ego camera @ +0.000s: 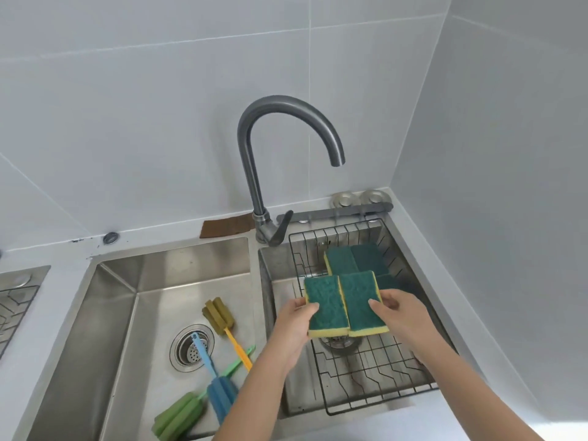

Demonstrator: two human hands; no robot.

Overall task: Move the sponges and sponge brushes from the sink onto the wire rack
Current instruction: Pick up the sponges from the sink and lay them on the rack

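Fingers (313, 308) of each hand pinch one sponge (326, 305) over the rack (381, 370); judging by this, the next move lowers both beside the sponges already there, brushes (219, 316) following.

We note brushed stainless steel with a dull sheen on the left sink basin (152, 275); its drain strainer (191, 348) is perforated metal. The faucet (254, 173) at centre frame shows a dark, matt brushed metal finish. The wire rack (375, 370) at lower right is thin black coated wire. The sponges (345, 300) at centre right carry a rough green scouring face over soft yellow foam. The sponge brushes (219, 316) at lower left have porous foam heads on smooth plastic handles. The wall tiles (159, 106) are smooth, faintly glossy.
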